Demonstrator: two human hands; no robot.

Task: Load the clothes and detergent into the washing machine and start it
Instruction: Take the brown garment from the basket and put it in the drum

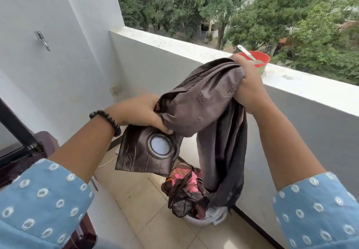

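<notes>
A long dark brown curtain (pixel 200 103) with a metal eyelet ring (pixel 160 146) hangs between both hands above the floor. My left hand (pixel 139 111) grips its eyelet end at centre. My right hand (pixel 246 81) clutches a bunched part higher up on the right. The curtain's lower loop trails down into a white tub (pixel 200 222) on the tiled floor, heaped with brown, pink and white clothes (pixel 186 186). A red container (pixel 258 60) with a spoon in it stands on the balcony ledge behind my right hand. The maroon edge at lower left may be the washing machine (pixel 48 144); most of it is hidden.
A white parapet wall (pixel 174 43) runs diagonally across the balcony, with trees beyond. A white wall with a metal bracket (pixel 42 40) stands at left. Beige floor tiles (pixel 139 200) lie between the maroon edge and the tub.
</notes>
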